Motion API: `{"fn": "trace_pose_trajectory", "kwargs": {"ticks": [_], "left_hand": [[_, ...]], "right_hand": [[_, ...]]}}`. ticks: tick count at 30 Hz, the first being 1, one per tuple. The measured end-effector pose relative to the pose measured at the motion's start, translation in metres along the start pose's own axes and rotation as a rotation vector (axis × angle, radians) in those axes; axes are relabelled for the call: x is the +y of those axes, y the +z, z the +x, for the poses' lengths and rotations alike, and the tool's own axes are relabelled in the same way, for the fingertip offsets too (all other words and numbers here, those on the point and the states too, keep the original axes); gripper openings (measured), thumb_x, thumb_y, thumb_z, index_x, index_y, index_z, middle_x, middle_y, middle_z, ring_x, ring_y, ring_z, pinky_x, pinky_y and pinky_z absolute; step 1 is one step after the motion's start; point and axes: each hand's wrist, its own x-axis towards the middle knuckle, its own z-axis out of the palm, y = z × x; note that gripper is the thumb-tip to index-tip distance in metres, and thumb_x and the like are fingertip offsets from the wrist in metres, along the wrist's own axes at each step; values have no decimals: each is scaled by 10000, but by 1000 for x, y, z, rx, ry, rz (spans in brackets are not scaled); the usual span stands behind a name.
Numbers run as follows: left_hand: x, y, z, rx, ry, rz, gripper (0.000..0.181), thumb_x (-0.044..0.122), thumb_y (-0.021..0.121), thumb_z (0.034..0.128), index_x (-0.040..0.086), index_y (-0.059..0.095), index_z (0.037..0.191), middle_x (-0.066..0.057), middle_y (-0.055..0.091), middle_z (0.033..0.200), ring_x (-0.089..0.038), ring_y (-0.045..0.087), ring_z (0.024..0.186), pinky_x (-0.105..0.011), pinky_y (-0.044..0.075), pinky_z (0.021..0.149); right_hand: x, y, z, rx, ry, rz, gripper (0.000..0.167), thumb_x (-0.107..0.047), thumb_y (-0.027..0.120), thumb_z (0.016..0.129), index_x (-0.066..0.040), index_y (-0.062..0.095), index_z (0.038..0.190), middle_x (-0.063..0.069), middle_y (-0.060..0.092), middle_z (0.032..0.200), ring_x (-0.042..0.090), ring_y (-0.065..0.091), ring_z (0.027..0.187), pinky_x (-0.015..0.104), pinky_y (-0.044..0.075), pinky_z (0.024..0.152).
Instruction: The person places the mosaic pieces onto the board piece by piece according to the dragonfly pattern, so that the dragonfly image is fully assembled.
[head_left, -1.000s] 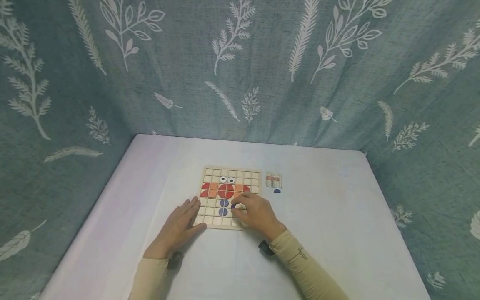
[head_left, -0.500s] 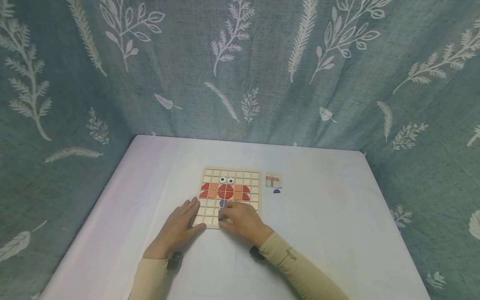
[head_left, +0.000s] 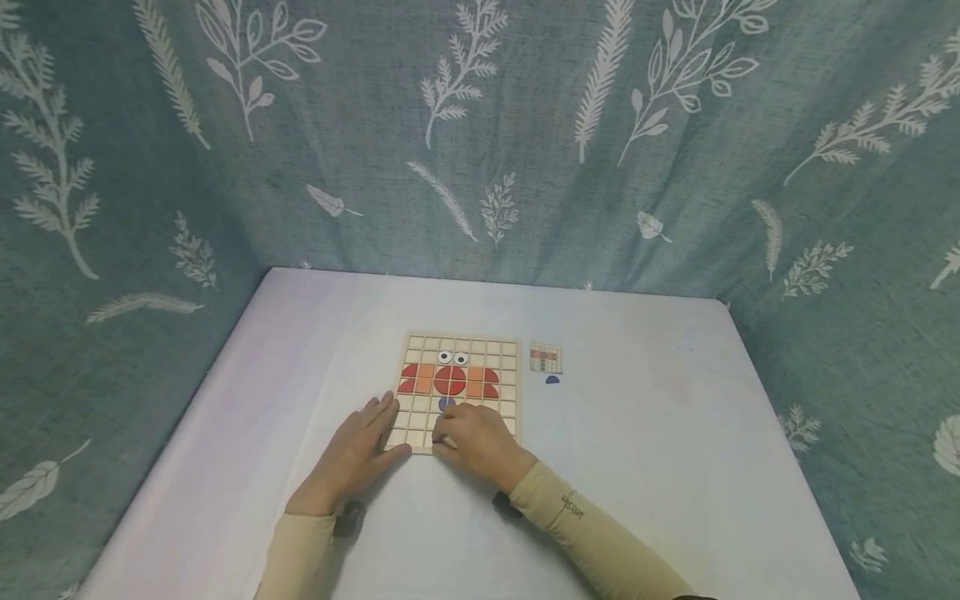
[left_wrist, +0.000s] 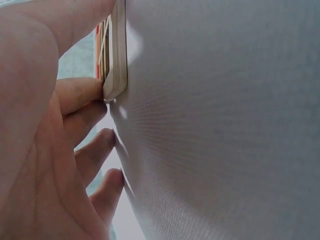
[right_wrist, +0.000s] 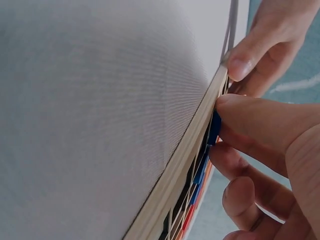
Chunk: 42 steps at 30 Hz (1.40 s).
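A wooden grid board [head_left: 487, 347] lies on the table in the head view. Set into it are two eye tiles [head_left: 445, 357], a red circle [head_left: 450, 381], orange squares [head_left: 476, 382] and a blue disc [head_left: 446, 403]. My left hand [head_left: 352, 458] rests at the board's near left corner, fingers extended along the side and thumb at the front edge. My right hand [head_left: 483, 442] is over the board's near middle and covers the cells there. In the right wrist view its thumb and a finger pinch a blue half-circle tile [right_wrist: 215, 128] at the board's surface.
Right of the board lies a small pattern card [head_left: 546, 357], with a loose blue half-circle tile [head_left: 552, 379] just in front of it. A white cloth covers the table [head_left: 637, 400]. Leaf-print curtains [head_left: 525, 192] stand behind and at both sides.
The right hand has moved left and nearer, carrying the blue tile from beside the blue discs to the board's front row. The left hand has stayed in place.
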Motion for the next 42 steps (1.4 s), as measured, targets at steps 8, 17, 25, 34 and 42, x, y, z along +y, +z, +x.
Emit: {"fn": "trace_pose_trajectory", "kwargs": {"ticks": [8, 17, 25, 34, 42], "left_hand": [[-1, 1, 0, -6, -9, -7, 777, 388, 708, 950, 5, 387, 1544, -165, 335, 1615, -398, 273, 1493, -562, 227, 1219], [1, 0, -1, -6, -17, -2, 772, 392, 703, 951, 8, 390, 1544, -163, 336, 1614, -395, 270, 1495, -560, 219, 1223], [0, -1, -1, 13, -7, -1, 766, 390, 704, 951, 2, 399, 1537, -177, 348, 1605, -407, 285, 1485, -570, 230, 1215], [1, -1, -2, 4, -16, -7, 765, 388, 705, 952, 14, 395, 1543, -161, 340, 1613, -391, 274, 1494, -558, 218, 1223], [2, -2, -2, 12, -5, -20, 765, 368, 715, 947, 0, 397, 1537, -168, 341, 1611, -396, 277, 1492, -563, 216, 1222]], "right_hand": [[-2, 0, 1, 9, -13, -37, 49, -285, 794, 881, -246, 802, 911, -101, 716, 944, 67, 672, 814, 207, 565, 685], [-2, 4, -1, 37, -40, -59, 57, -255, 800, 882, -250, 805, 938, -86, 730, 969, 72, 687, 816, 202, 575, 683], [0, 3, -2, 27, -37, -68, 43, -248, 797, 868, -251, 802, 911, -94, 739, 980, 78, 694, 855, 226, 584, 708], [3, 0, -5, 8, -15, -35, 78, -289, 779, 897, -261, 806, 964, -84, 715, 1022, 69, 690, 874, 219, 585, 733], [29, -13, -20, 98, 52, 56, 151, -227, 767, 893, -228, 787, 1043, -55, 701, 1025, 94, 676, 812, 260, 568, 641]]}}
